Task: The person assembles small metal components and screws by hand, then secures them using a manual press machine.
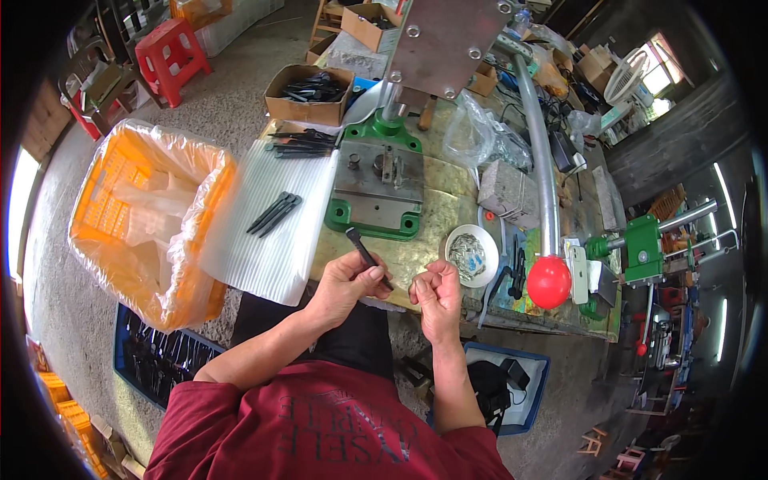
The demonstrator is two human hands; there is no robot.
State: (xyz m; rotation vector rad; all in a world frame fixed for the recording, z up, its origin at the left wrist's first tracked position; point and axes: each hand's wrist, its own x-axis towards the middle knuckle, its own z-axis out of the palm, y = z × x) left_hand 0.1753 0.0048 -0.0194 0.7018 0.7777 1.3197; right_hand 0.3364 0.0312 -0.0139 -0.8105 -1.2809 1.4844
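My left hand [344, 290] is closed round a slim black handle-like part [360, 246], its wider end pointing up and away toward the press. Beside it, my right hand [438, 302] is pinched, thumb against fingers; whatever it may hold is too small to make out. Both hands are over the near edge of the workbench. Just right of them stands a white bowl [454, 272] of small shiny metal pieces [467, 254]. Ahead is the green press base [374, 227] with its steel fixture plate [378, 178]. Several similar black parts [274, 214] lie on a white foam sheet [254, 254].
A press lever with a red ball knob [549, 282] hangs at the right, near a phone [577, 274] and a concrete block [509, 194]. Left stands a plastic-lined orange crate [120, 206]. A cardboard box [290, 110] of black parts sits behind the foam; blue trays [122, 346] are on the floor.
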